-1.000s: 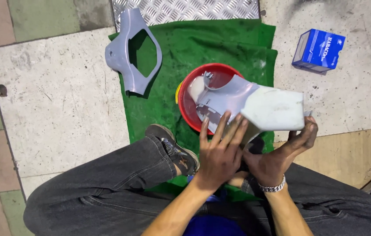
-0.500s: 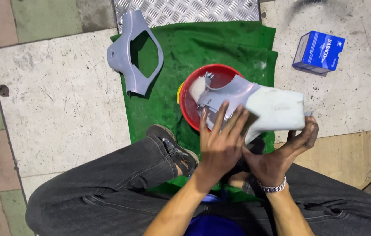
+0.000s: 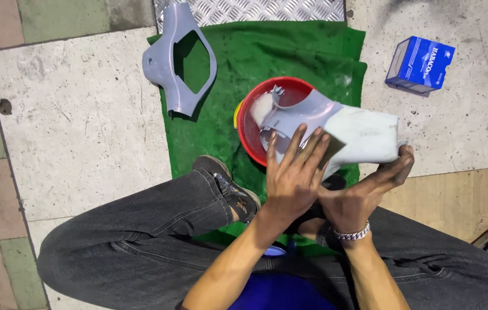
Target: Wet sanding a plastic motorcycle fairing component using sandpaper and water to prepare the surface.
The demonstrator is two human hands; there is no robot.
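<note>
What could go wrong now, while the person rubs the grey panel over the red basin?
The grey panel rests only on the right hand and the red basin rim, so it might slip under the left hand. Water could spill onto the green mat and nearby shoe.

A pavement-side repair workshop: tiled paving [image 3: 83, 132], steel tread plate [image 3: 249, 8], scooter body panel [image 3: 178, 60] on a green mat [image 3: 272, 51].
</note>
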